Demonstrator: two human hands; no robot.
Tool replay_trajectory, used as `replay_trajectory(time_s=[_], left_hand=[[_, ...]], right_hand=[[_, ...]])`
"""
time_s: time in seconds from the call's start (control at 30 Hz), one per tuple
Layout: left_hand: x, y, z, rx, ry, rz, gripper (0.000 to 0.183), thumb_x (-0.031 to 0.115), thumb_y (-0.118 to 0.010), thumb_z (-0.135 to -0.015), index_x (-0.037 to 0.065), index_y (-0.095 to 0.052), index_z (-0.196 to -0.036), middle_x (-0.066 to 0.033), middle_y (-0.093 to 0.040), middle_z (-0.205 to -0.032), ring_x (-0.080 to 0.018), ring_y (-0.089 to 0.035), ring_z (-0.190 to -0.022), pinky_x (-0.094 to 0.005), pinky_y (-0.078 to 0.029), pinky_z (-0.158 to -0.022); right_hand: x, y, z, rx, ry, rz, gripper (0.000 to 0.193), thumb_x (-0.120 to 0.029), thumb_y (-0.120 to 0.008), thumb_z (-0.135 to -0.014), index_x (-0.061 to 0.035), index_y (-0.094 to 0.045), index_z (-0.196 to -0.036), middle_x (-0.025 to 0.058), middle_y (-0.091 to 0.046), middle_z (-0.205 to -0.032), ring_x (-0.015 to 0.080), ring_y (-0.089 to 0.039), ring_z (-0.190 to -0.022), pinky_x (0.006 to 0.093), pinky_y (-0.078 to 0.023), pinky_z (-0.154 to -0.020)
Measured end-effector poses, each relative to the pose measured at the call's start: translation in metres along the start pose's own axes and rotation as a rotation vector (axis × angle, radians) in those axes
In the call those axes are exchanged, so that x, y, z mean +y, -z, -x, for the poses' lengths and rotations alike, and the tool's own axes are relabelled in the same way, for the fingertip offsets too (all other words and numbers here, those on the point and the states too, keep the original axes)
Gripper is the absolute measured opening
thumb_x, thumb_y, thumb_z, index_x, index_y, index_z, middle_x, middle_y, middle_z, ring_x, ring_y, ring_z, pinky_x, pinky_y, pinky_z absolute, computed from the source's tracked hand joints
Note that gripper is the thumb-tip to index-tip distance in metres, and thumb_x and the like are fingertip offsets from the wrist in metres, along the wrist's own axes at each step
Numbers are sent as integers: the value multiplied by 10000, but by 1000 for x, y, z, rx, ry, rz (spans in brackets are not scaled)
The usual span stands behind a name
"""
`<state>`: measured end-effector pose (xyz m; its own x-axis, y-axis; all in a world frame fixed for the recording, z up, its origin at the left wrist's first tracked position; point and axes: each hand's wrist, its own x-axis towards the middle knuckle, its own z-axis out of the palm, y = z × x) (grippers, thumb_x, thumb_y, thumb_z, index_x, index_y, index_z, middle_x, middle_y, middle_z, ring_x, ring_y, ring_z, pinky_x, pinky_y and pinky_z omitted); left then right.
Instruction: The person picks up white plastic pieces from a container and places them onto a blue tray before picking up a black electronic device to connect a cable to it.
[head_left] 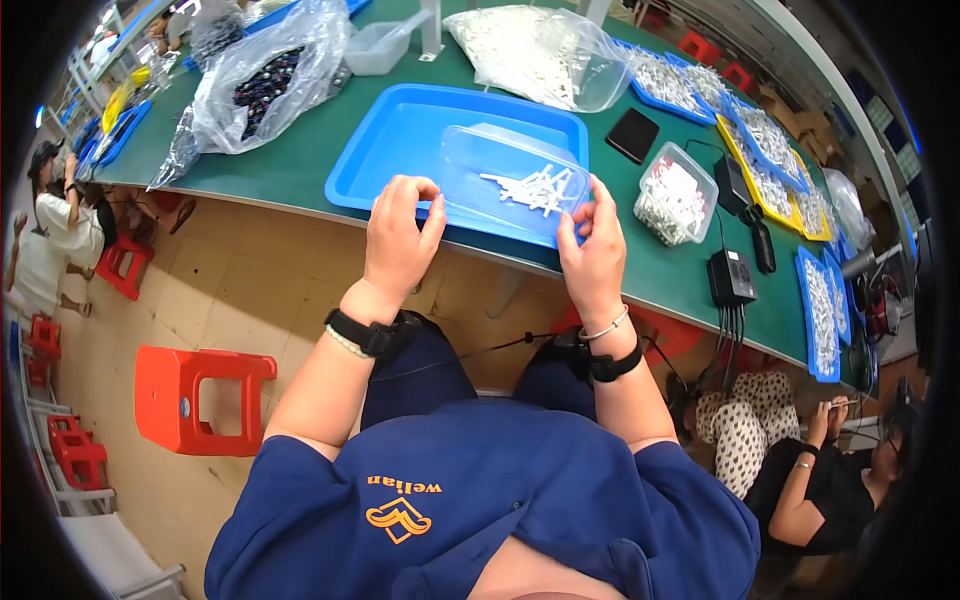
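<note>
I have the right hand's (594, 250) fingers pinching the right end of a clear box (463, 172) of white sticks (540, 189) over the worktop's (285, 165) blue tray (400, 125), but cannot tell whether the left hand's (400, 235) curled fingers grip its left end.

The green table (285, 175) spreads beneath and beyond the left hand (400, 235) and right hand (595, 245). A white post (431, 40) rises from its far side, between them. Tan tiled floor (230, 270) lies to the left hand's left; there a red stool (160, 400) stands, nearer the body, with smaller-looking stools (135, 250) farther left. Well beyond the right hand, rightward, are two far stools (700, 47), cardboard boxes (815, 125) and a slanting pale beam (835, 75).
</note>
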<state>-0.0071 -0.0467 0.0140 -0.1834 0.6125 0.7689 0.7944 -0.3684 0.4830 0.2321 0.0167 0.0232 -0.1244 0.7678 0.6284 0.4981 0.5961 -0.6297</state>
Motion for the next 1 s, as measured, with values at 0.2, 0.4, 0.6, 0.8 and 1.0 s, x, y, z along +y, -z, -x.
replay_trajectory(time_s=[0.2, 0.4, 0.6, 0.8, 1.0], left_hand=[[25, -3, -11, -182, -113, 21, 249, 64, -673, -921, 3, -651, -1162, -167, -675, -1149, -358, -648, -1069, -407, -525, -936], [31, -24, -27, -334, -173, -33, 373, 137, -677, -945, -10, -615, -1282, -197, -637, -1275, -376, -610, -1186, -424, -503, -1016], [28, -55, -34, -372, -183, -73, 409, 205, -657, -963, -10, -608, -1308, -239, -632, -1220, -421, -612, -1122, -466, -497, -1000], [29, -60, -35, -572, -40, -96, 379, 239, -635, -957, -3, -647, -1249, -261, -649, -1125, -426, -622, -1064, -496, -471, -1007], [41, -66, -38, -535, 93, -137, 395, 248, -664, -922, 4, -650, -1232, -273, -617, -1148, -477, -595, -1082, -525, -488, -991]], right_hand=[[7, 1, -6, -29, 93, 86, 487, -49, -675, -865, -2, -583, -1341, 75, -600, -844, 254, -602, -803, 384, -519, -740], [7, 0, -8, -69, 92, 89, 457, -48, -665, -872, -12, -594, -1322, 84, -587, -843, 268, -600, -805, 391, -513, -738], [15, -7, -6, 20, 211, 106, 499, 2, -662, -865, -11, -586, -1358, 70, -552, -799, 218, -553, -703, 341, -496, -685], [8, -8, -4, -31, 157, 28, 459, -31, -645, -874, 6, -586, -1328, 109, -587, -875, 289, -581, -811, 403, -497, -755], [14, -5, -1, -4, 173, 89, 478, -26, -635, -879, 26, -573, -1350, 101, -578, -856, 275, -573, -804, 401, -490, -753]])
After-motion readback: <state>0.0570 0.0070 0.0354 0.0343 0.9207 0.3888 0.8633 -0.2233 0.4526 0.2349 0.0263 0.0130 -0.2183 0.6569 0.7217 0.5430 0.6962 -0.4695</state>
